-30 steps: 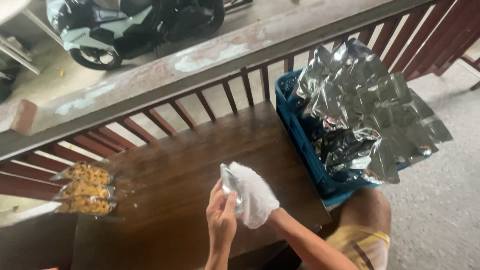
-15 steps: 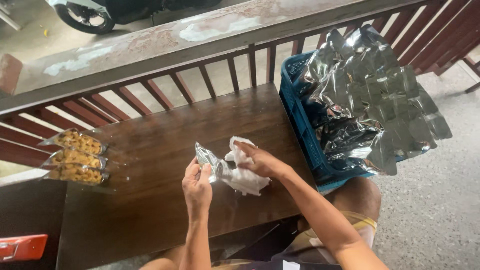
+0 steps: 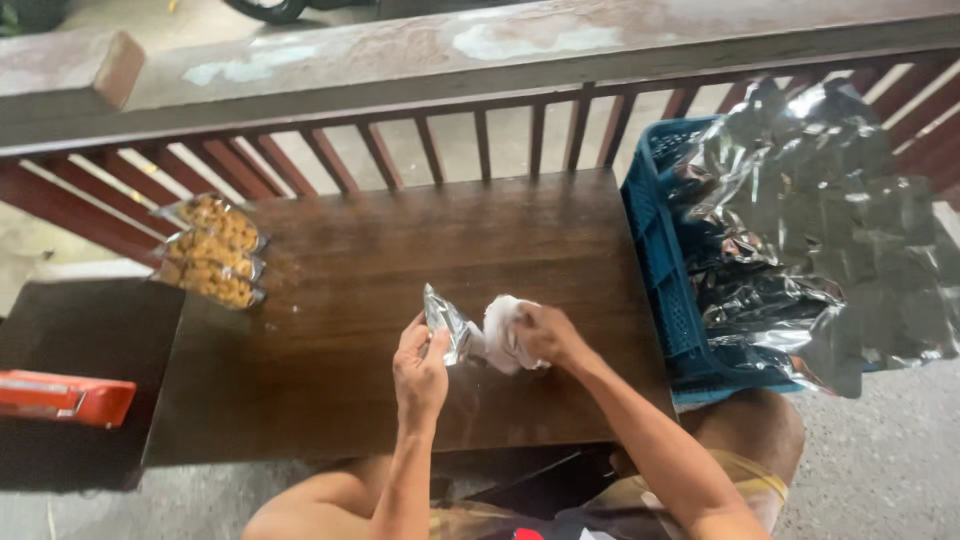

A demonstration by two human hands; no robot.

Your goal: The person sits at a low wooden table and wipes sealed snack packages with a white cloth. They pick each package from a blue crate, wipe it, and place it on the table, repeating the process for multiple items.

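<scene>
Both hands have dropped closer to the table [image 3: 330, 300] since a second ago, when they were raised with the cloth draped open over the right palm; the cloth is now bunched small. Judging from that, the wiping of the pouch looks under way rather than just being set up.

Left hand [image 3: 420, 365] pinches a small silver pouch [image 3: 447, 325] by its lower edge, thumb and fingers closed on it, the pouch tilting up toward 11 o'clock. Right hand [image 3: 545, 335] is closed around the white cloth [image 3: 503, 335], pressing it against the pouch's right side at 3 o'clock of the pouch. Pouch and cloth touch, held just above the tabletop near its front middle.

At 3 o'clock stands a blue crate [image 3: 655, 260] heaped with silver foil bags [image 3: 820, 220]. At 9 to 10 o'clock, on the table's far-left corner, lie three clear packs of yellow snacks [image 3: 212, 250]. A red box [image 3: 65, 397] sits on a lower dark surface at 8 o'clock.
</scene>
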